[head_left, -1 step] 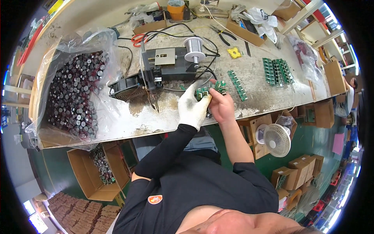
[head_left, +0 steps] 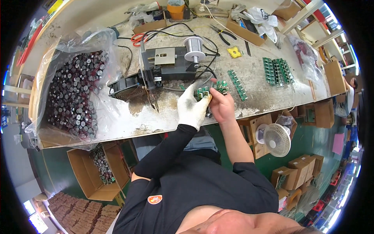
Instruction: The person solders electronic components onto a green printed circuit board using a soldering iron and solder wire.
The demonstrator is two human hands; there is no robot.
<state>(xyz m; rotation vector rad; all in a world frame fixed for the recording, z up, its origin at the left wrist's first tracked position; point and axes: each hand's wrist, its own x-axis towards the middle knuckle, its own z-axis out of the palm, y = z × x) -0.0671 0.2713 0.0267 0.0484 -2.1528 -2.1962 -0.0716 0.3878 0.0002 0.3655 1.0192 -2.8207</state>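
My left hand [head_left: 191, 106], in a white glove, is closed on a green circuit board strip [head_left: 202, 93] over the front part of the bench. My right hand [head_left: 222, 106], bare, pinches green circuit board pieces [head_left: 221, 86] right beside it, its thumb pressed near the left fingertips. Whether both hands grip one strip or separate pieces I cannot tell, as the fingers cover much of it. Just to the right lies another green board strip [head_left: 237, 85], flat on the bench. Behind my hands stands a black soldering device [head_left: 173, 70] with a solder wire spool [head_left: 194, 46].
At left, a plastic-lined box holds many small round motors [head_left: 78, 93]. A black fan [head_left: 126, 89] sits beside the device. Several board strips [head_left: 277, 72], pliers [head_left: 224, 35] and a yellow sponge [head_left: 234, 52] lie toward the right. Below the bench edge stands a white fan [head_left: 277, 140].
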